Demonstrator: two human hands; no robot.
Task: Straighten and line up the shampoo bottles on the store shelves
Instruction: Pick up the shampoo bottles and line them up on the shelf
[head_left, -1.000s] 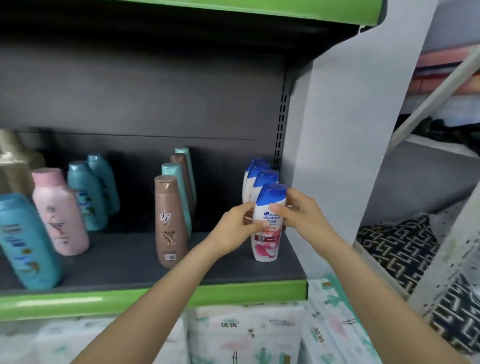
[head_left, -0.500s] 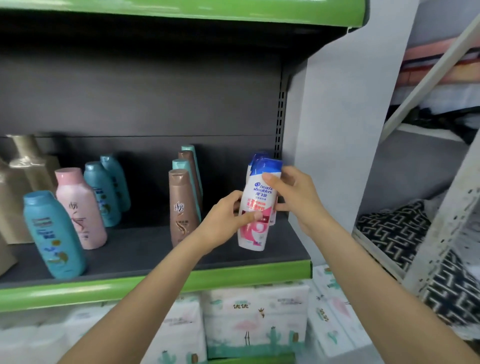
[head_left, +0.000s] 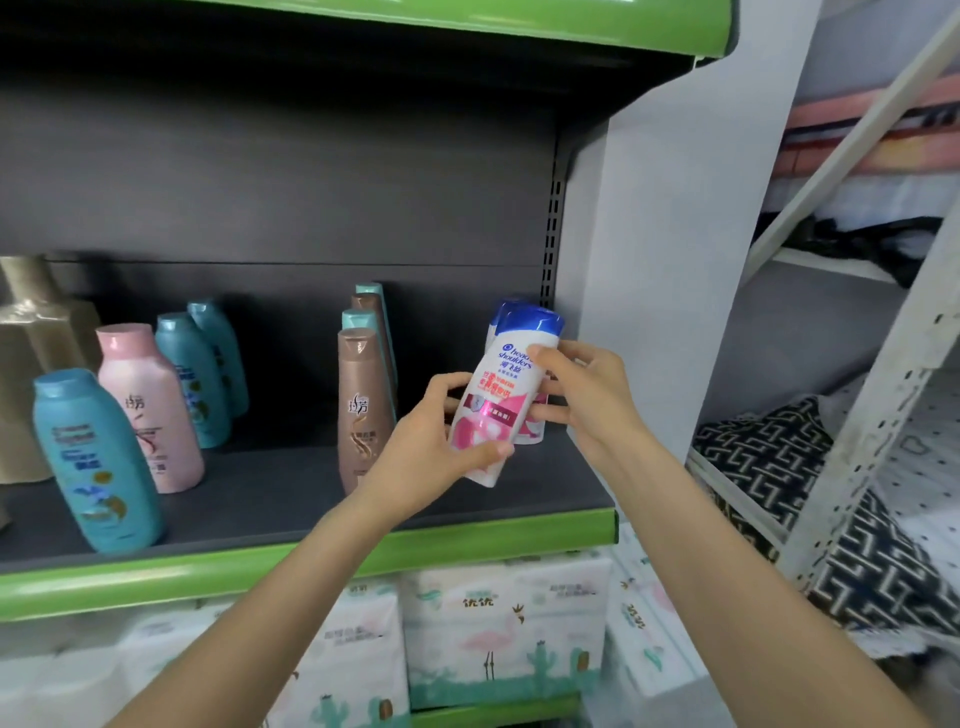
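Two-handed repositioning of the front shampoo bottle (head_left: 501, 400), right of centre in the frame. Nearest the camera, both forearms rise from the lower edge and converge on the bottle, which is held tilted, cap leaning to the upper right, its base apparently clear of the dark shelf (head_left: 291, 499). The left hand (head_left: 431, 441) cups the lower half, thumb curled across the pink label and fingers wrapped behind. The right hand (head_left: 582, 395) grips the upper half from the right, thumb pressed on the white label below the blue cap, fingers curled round the far side. Just behind stand more bottles of the same kind (head_left: 535, 421), largely hidden, close against the grey upright.

To finish the step well, the judgement is: bring the bottle upright before lowering it, label facing outward, base set flat and directly in front of the row behind, and release only once it stands steady, since a tall narrow bottle tips easily. Farther left, the brown bottle (head_left: 361, 410) heads its own row; the teal bottle (head_left: 96, 462) and pink bottle (head_left: 150, 410) stand at lower left.
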